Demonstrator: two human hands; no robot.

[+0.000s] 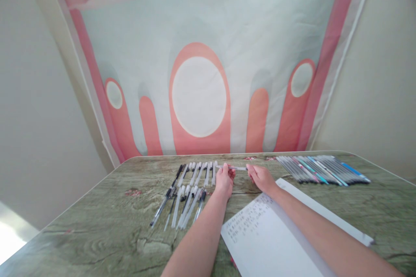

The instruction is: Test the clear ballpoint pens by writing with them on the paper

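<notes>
My left hand [224, 180] and my right hand [261, 177] hold one clear pen [236, 167] between them, level above the far part of the table. Each hand pinches one end, fingers closed. Just left of my left hand lie several pens and caps [190, 187], black and clear, spread in loose rows. My right forearm crosses a white sheet with handwriting [260, 231].
A tidy row of several clear pens with coloured parts [320, 169] lies at the far right of the green wood-grain table [107, 225]. A pale cloth with pink arches [198, 95] hangs behind the table. Plain walls stand on both sides.
</notes>
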